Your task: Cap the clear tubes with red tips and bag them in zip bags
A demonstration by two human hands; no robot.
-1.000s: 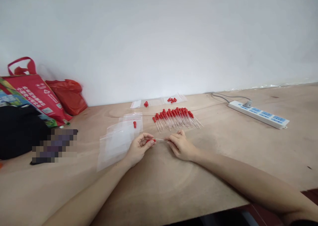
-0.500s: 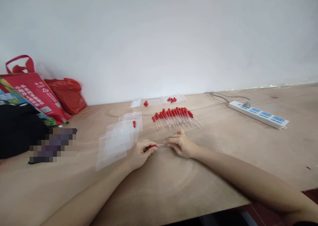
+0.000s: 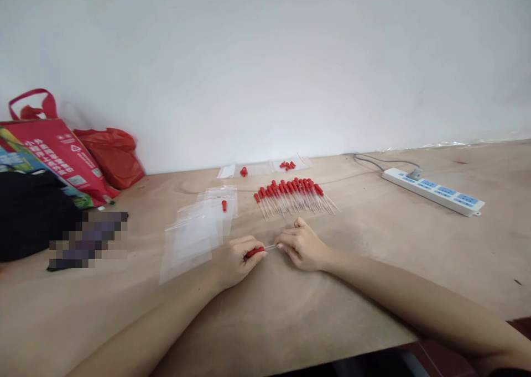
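Note:
My left hand is closed around a red rubber bulb, low over the wooden table. From the bulb a thin clear tube runs right, and its far end is pinched in the fingertips of my right hand. Just beyond both hands lies a row of droppers with red bulbs and clear stems pointing toward me. Overlapping clear zip bags lie flat beyond my left wrist, with a single red bulb on them.
Near the wall lie a clear bag and small red bulbs. A white power strip with a grey cable is at the right. Red bags, a black cloth and a pixelated object are at the left.
Both hands have shifted slightly, and more of the red bulb shows between my left fingers. My right hand still pinches the tube.

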